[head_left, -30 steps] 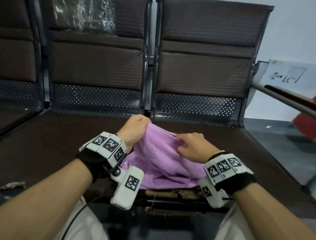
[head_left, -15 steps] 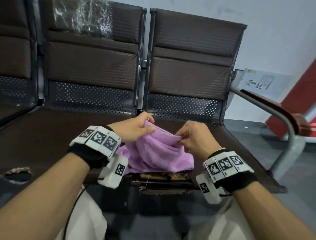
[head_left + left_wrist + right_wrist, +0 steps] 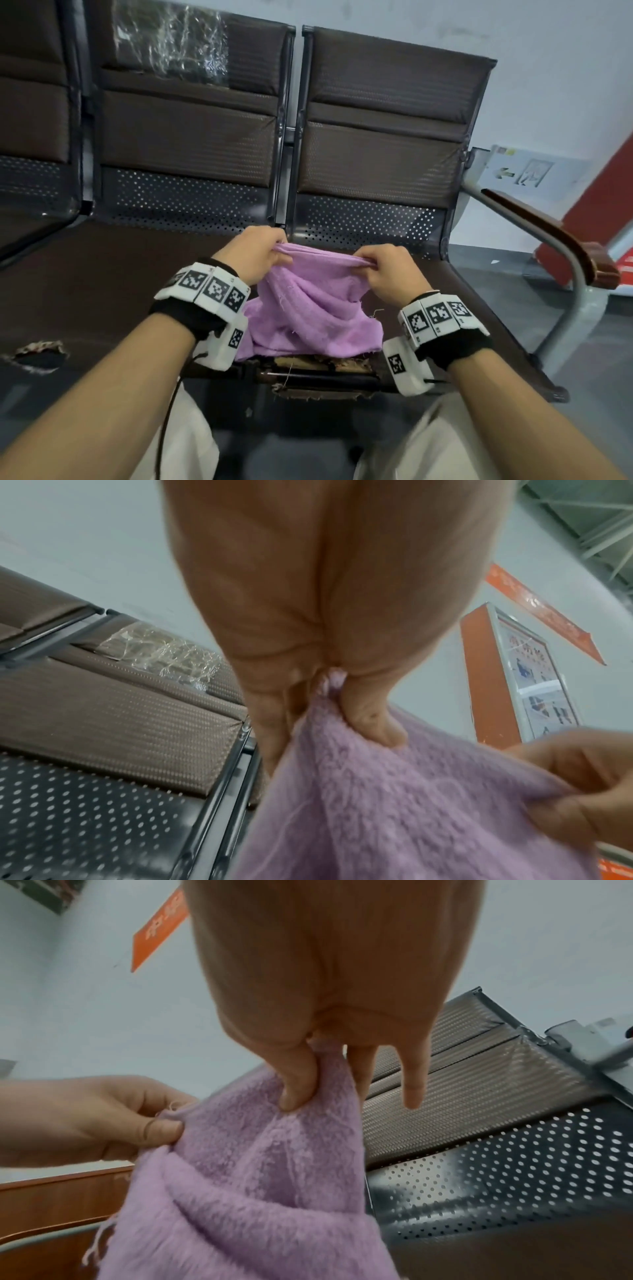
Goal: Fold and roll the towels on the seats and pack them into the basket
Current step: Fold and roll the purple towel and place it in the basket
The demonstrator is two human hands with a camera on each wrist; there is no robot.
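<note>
Little here can actually be read. The wall sign (image 3: 520, 171) low beside the right-hand seat carries a left-pointing arrow and a pictogram; no words on it are legible. White wrist bands (image 3: 210, 289) on both forearms bear square black-and-white coded markers, and the camera housings hanging under them carry one each; these are patterns, not text. In the left wrist view an orange banner (image 3: 544, 615) on the wall has pale characters too blurred to make out, and the framed poster (image 3: 537, 685) on the orange column shows pictures and a heading that cannot be read. The right wrist view shows the orange banner (image 3: 161, 928) with equally unreadable characters.
</note>
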